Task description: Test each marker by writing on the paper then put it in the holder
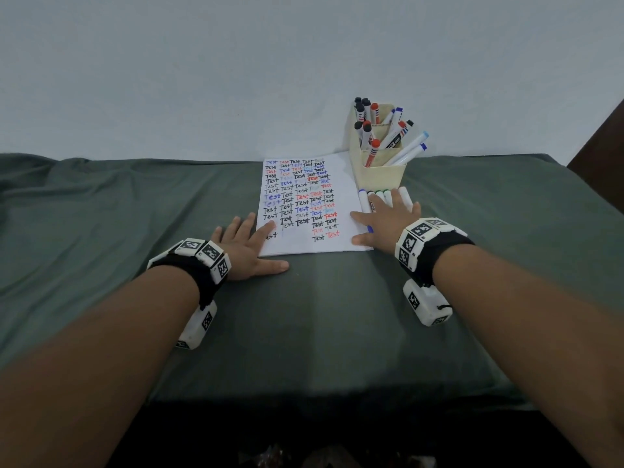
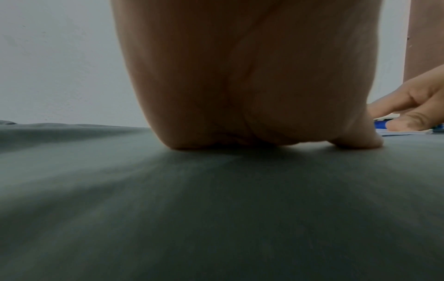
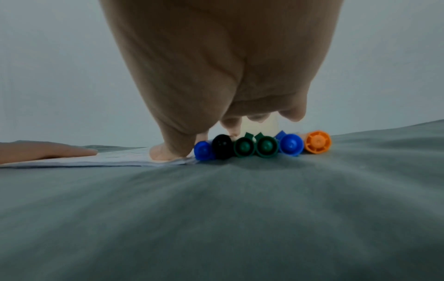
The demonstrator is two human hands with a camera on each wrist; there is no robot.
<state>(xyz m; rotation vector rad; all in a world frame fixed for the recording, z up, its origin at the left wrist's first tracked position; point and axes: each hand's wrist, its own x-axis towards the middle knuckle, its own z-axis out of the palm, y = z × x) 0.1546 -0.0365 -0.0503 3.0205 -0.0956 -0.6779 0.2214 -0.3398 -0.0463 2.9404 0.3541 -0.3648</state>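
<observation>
A white paper (image 1: pixel 304 204) covered in rows of the word "Test" lies on the green cloth. My left hand (image 1: pixel 248 246) rests flat beside its left edge, forefinger on the sheet, fingers straight. My right hand (image 1: pixel 385 217) lies flat over a row of several capped markers (image 3: pixel 261 147) right of the paper, thumb and forefinger on the sheet. In the right wrist view the caps show blue, black, green, green, blue and orange. The beige holder (image 1: pixel 380 170), behind the row, holds several markers.
Green cloth (image 1: pixel 135 214) covers the table up to a pale wall (image 1: pixel 202 79). A dark brown edge (image 1: pixel 604 143) stands at the far right. The table's front edge drops into shadow near me.
</observation>
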